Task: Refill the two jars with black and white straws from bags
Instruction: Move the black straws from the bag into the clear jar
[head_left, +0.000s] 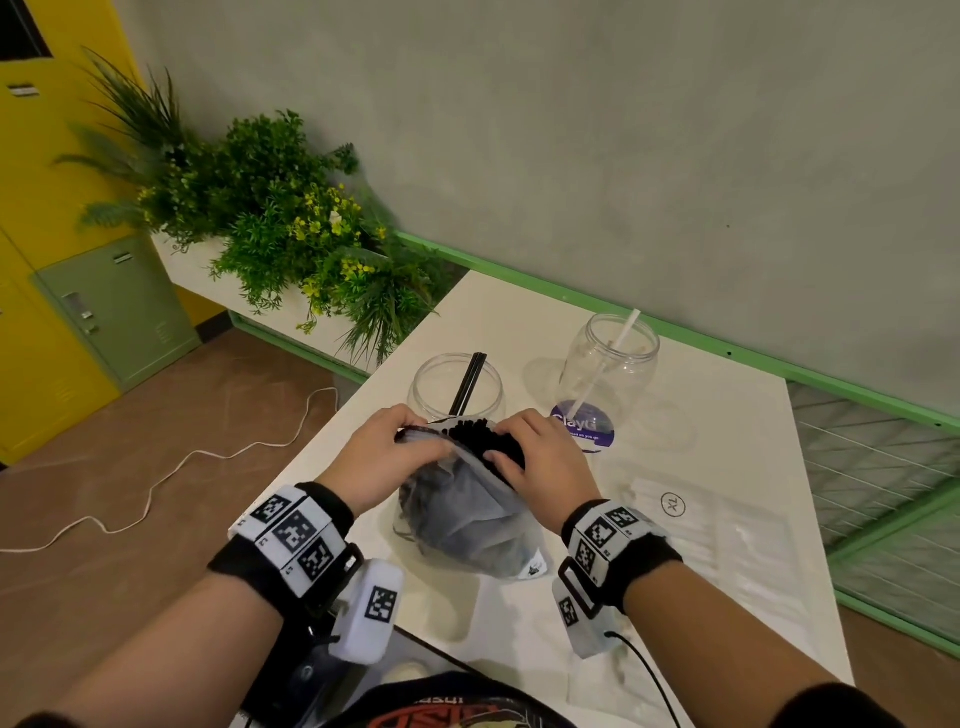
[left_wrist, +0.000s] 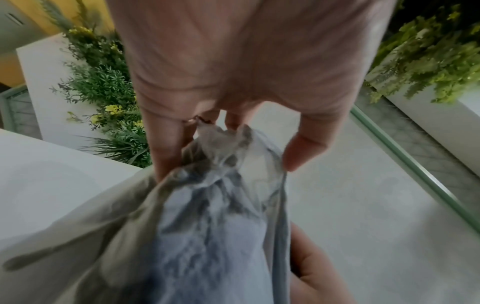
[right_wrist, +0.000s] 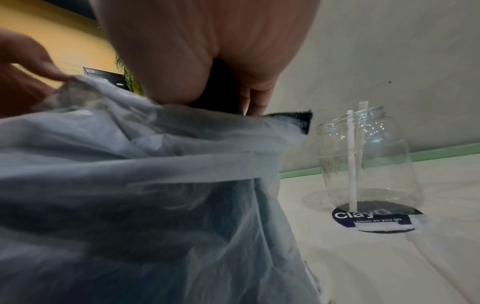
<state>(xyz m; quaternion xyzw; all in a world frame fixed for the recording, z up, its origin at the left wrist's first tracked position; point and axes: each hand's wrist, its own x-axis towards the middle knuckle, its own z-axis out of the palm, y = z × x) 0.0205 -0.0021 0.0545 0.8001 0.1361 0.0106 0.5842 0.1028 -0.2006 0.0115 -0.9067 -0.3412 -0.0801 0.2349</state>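
Note:
A translucent plastic bag (head_left: 462, 514) of black straws (head_left: 485, 436) stands on the white table (head_left: 727, 519), held upright between both hands. My left hand (head_left: 387, 449) pinches the bag's rim (left_wrist: 221, 139) on the left side. My right hand (head_left: 540, 457) grips the bundle of black straws sticking out of the bag's mouth. Just behind the bag stands a clear jar (head_left: 441, 384) with two black straws in it. Further right is a second clear jar (head_left: 608, 364) (right_wrist: 366, 160) holding a white straw (head_left: 608, 358). A flat bag of white straws (head_left: 691, 525) lies on the table at right.
A round purple sticker (head_left: 584, 426) sits on the table under the right jar. A planter of green foliage (head_left: 280, 218) stands beyond the table's far left corner. A green rail (head_left: 675, 332) runs along the grey wall. A white cord (head_left: 171, 467) lies on the brown floor at left.

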